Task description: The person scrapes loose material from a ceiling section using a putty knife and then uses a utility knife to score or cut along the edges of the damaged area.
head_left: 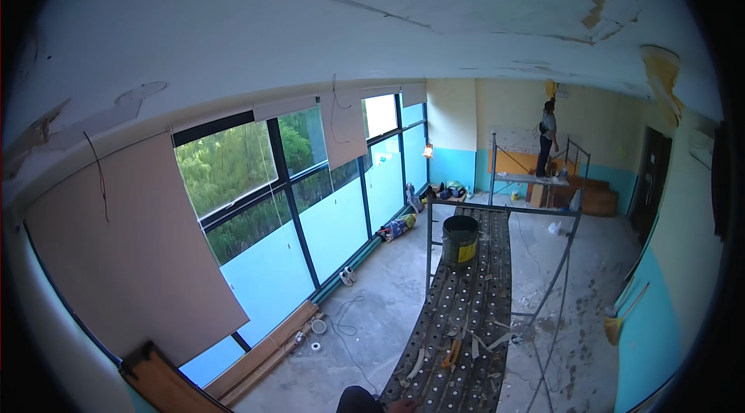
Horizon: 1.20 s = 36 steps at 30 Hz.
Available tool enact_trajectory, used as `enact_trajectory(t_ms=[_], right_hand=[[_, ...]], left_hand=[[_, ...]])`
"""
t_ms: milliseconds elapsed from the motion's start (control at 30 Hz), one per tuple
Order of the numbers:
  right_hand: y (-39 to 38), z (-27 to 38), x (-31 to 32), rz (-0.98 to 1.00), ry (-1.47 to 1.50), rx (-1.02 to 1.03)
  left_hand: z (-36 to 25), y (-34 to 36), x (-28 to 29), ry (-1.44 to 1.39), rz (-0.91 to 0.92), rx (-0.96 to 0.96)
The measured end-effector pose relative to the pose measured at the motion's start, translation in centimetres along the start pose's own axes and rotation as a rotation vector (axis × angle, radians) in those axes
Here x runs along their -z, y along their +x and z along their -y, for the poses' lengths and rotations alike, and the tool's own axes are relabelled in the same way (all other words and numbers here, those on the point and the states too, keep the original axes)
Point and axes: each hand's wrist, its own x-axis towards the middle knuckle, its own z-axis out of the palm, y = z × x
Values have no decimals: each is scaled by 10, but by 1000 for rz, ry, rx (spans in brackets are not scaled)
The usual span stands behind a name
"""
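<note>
At the lower edge, only the upper part of one hand (403,406) shows, seemingly my right. It lies low over the near end of a dark perforated metal scaffold platform (475,296); its fingers are too cut off and dim to read. Beside it is a dark rounded shape (359,400), perhaps my knee. My left hand is out of view. On the platform ahead lies an orange-handled tool (451,354), its kind unclear, among pale peeled strips (417,363) and flakes. Farther along the platform stands a black bucket (461,241) with a yellow patch.
A metal scaffold frame (504,206) crosses the platform's far end. Wooden boards (260,359) and a cable (349,320) lie below on the left, by windows. A person (548,137) stands on another scaffold at the back. A broom (613,329) leans at right. The ceiling (466,17) is patchy.
</note>
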Motion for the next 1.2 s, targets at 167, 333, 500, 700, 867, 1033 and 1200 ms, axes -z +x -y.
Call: enact_trajectory(t_ms=[167,333,500,700,867,1033,1200], right_hand=[[17,-21,1,32,-94,69],[47,-64,-13,3,-39,85],[68,-97,-21,1,6,108],[86,-120,-27,-21,37,134],[85,-119,-27,-67,44,133],[90,-119,-28,-94,40,165],[85,-113,-31,-104,32,152]], left_hand=[[-2,0,-1,14,-26,22],[-7,-3,4,-55,16,-3],[2,0,0,-90,3,30],[-8,10,5,-73,82,94],[-11,20,5,-57,91,67],[-14,30,8,-47,97,48],[-15,36,7,-47,111,41]])
